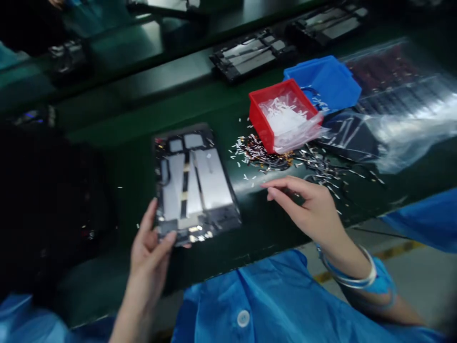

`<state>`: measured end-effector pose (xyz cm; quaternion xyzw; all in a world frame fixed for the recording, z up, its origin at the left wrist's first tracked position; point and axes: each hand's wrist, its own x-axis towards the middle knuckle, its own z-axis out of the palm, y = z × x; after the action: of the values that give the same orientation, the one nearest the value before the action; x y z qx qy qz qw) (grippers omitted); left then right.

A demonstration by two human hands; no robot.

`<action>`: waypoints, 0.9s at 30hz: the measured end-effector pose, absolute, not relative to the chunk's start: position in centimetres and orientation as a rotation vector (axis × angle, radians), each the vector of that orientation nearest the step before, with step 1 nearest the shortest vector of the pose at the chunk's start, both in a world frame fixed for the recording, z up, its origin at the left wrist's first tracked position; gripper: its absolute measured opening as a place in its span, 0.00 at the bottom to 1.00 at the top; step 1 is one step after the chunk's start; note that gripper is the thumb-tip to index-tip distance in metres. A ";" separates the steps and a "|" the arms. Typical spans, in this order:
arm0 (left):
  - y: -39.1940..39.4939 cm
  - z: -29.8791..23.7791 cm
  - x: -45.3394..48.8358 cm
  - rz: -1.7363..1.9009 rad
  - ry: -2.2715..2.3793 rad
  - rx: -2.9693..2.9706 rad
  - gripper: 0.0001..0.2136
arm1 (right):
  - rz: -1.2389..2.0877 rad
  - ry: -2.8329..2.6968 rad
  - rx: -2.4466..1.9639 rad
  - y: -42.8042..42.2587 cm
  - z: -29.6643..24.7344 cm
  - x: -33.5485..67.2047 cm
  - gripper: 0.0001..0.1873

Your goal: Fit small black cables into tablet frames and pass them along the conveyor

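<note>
An opened tablet back [196, 183], dark with grey metal plates and a thin cable down its middle, lies on the green bench [124, 157]. My left hand [150, 252] grips its near left corner, thumb on top and fingers along the edge. My right hand [310, 207] hovers to the tablet's right with fingers stretched out and nothing in them, close to a scatter of small white and dark parts [271, 157].
A red bin [262, 124] lined with a plastic bag of white pieces stands behind the scatter, a blue bin [328, 81] behind that. Clear plastic sheeting [403, 124] covers trays at right. Two more opened tablets [253, 52] lie on the far belt.
</note>
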<state>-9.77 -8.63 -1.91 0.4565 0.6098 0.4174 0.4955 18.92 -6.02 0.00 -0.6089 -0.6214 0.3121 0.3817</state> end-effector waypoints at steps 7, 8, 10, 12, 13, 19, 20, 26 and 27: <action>-12.0 -2.6 -10.4 0.772 1.806 1.660 0.22 | 0.817 -2.203 -1.312 1.1 0.6 11.5 0.07; -11.3 -2.4 -10.6 0.793 1.913 1.853 0.19 | 0.842 -2.267 -1.330 2.2 0.4 10.3 0.07; -9.6 -2.4 -10.8 0.776 1.982 2.234 0.19 | 0.876 -2.358 -1.392 4.2 -0.1 8.1 0.09; -7.7 -2.6 -10.9 0.619 1.884 2.492 0.21 | 0.886 -2.394 -1.459 5.8 -0.4 6.6 0.09; -6.9 -2.7 -10.9 0.528 1.821 2.563 0.22 | 0.891 -2.399 -1.482 6.4 -0.4 6.1 0.08; -4.9 -3.7 -11.3 0.397 1.672 2.603 0.23 | 1.074 -2.402 -1.437 8.0 -0.4 4.8 0.02; -4.9 -3.8 -11.3 0.409 1.671 2.603 0.24 | 1.101 -2.395 -1.417 8.1 -0.5 4.8 0.03; -4.8 -3.8 -11.4 0.406 1.639 2.607 0.25 | 1.160 -2.379 -1.402 8.4 -0.9 4.9 0.06; -4.8 -3.8 -11.4 0.389 1.641 2.606 0.25 | 1.145 -2.390 -1.421 8.3 -0.9 4.8 0.06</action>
<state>-11.35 -4.76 -3.77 0.8394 0.5286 0.1252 0.0187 4.80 8.33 -0.86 -0.4714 -0.7930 0.3800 0.0674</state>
